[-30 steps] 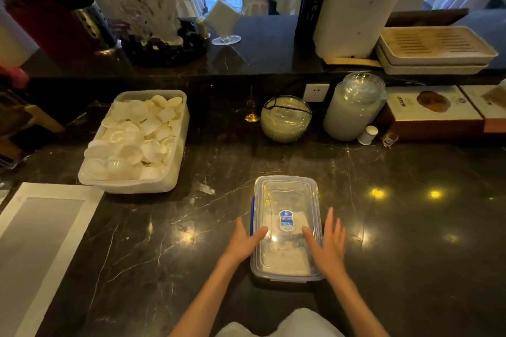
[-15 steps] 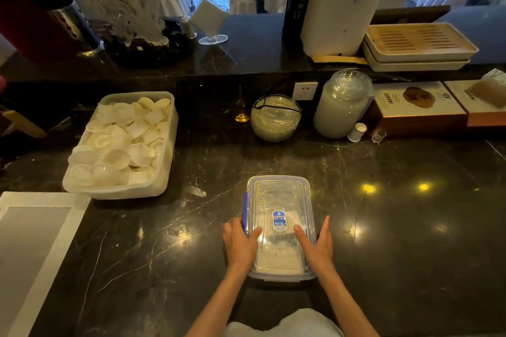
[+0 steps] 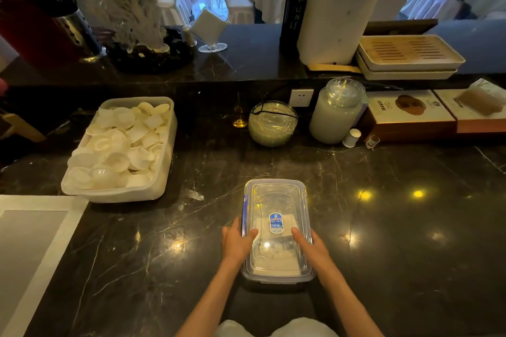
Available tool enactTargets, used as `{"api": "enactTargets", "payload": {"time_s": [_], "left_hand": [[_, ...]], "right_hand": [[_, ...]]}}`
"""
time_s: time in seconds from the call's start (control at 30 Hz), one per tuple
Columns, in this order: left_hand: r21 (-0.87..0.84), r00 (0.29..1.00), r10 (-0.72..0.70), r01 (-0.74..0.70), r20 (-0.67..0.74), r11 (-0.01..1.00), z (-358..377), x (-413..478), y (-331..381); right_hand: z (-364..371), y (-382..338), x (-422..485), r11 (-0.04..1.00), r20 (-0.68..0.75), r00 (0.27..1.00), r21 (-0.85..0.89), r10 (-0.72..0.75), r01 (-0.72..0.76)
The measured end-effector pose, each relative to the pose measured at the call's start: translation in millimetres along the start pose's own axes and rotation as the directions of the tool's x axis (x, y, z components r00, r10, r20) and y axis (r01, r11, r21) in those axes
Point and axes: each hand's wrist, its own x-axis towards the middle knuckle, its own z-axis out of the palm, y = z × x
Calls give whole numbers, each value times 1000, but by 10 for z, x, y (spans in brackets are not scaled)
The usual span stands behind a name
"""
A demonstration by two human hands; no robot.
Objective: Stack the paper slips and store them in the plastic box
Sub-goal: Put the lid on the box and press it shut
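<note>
A clear plastic box [image 3: 275, 194] with a lid and a blue label stands on the dark marble counter just in front of me. White paper slips [image 3: 273, 265] lie stacked inside, seen through the lid. My left hand [image 3: 236, 243] clasps the box's left side with the thumb on the lid. On the right side my right hand [image 3: 312, 247] does the same, its thumb pressing the lid near the label. A blue clasp shows on the box's left edge.
A white tub [image 3: 161, 183] of white paper cups sits at the left. A placemat [image 3: 30, 249] lies at the near left. A glass bowl [image 3: 272, 123], a tall jar [image 3: 335, 115], a small white bottle [image 3: 351, 137] and boxes [image 3: 408, 117] line the back wall.
Both hands went from open beside the box to gripping its two sides, thumbs on the lid. The box has stayed in place.
</note>
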Motion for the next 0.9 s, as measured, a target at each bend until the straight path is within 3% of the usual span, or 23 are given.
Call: {"api": "enactTargets", "payload": {"time_s": [0.1, 0.17, 0.27, 0.37, 0.53, 0.77, 0.9], "left_hand": [[-17, 998, -6, 7, 56, 1000, -27, 43, 10], [-16, 998, -2, 3, 55, 1000, -15, 41, -2], [8, 999, 1, -1, 38, 1000, 12, 39, -10], [21, 1000, -4, 3, 30, 1000, 16, 49, -23], [30, 1000, -16, 16, 25, 999, 36, 49, -15], [2, 998, -54, 54, 31, 999, 20, 47, 13], [-154, 979, -177, 192, 101, 969, -58, -32, -6]], "right_hand": [[-195, -106, 70, 996, 100, 992, -45, 79, -75], [-223, -138, 89, 994, 80, 993, -82, 84, -77], [-116, -133, 65, 986, -126, 992, -168, -19, -3], [59, -53, -32, 937, -334, 914, -330, -231, 116], [249, 56, -110, 952, -461, 842, -245, -281, 183], [264, 29, -77, 927, -476, 815, -328, -329, 182], [203, -205, 108, 836, -340, 870, -532, -358, 136]]}}
